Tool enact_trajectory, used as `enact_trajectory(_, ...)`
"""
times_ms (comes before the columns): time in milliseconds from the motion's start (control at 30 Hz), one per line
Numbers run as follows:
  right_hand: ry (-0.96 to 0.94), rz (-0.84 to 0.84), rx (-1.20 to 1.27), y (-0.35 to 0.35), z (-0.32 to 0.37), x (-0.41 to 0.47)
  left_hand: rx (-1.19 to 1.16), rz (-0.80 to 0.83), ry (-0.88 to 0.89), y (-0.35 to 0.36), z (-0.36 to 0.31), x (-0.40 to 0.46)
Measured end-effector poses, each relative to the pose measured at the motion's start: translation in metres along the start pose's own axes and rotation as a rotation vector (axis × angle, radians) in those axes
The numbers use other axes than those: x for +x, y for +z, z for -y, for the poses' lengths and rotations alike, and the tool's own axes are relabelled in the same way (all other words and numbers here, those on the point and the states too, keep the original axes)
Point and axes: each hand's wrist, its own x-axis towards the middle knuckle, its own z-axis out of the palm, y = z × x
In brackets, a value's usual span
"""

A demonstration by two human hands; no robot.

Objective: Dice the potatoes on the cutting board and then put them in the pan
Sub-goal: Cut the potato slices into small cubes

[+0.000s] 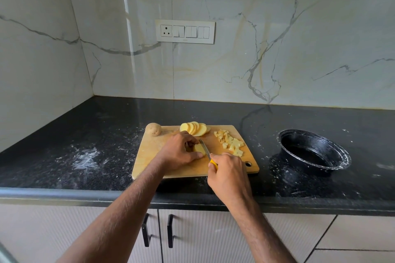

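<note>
On the wooden cutting board (149,156), the left hand (179,151) pinched potato slices (199,148). The right hand (229,174) gripped a yellow-handled knife (205,149), its blade against them.

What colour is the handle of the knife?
Yellow; the knife handle shows in the head view, held in the right hand.

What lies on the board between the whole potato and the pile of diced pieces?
In the head view, a fanned row of potato slices lies between the whole potato and the diced pieces, along the far edge of the board.
</note>
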Motion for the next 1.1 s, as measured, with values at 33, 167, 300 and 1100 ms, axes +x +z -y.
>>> enact_trajectory(33, 0.001, 0.003, -0.002, 0.000, 0.000, 0.000, 0.000, -0.003, -0.002, 0.000, 0.000, 0.000)
enact_trajectory(167, -0.004, 0.011, -0.009, 0.000, 0.001, -0.001, -0.006, -0.014, -0.005, 0.001, 0.000, 0.000)
enact_trajectory(300, -0.010, 0.035, -0.004, 0.002, 0.003, 0.001, -0.023, -0.027, -0.014, 0.001, 0.001, 0.001)
enact_trajectory(1100, 0.005, 0.082, -0.003, 0.003, 0.003, 0.001, -0.035, 0.007, -0.060, -0.001, -0.003, -0.001)
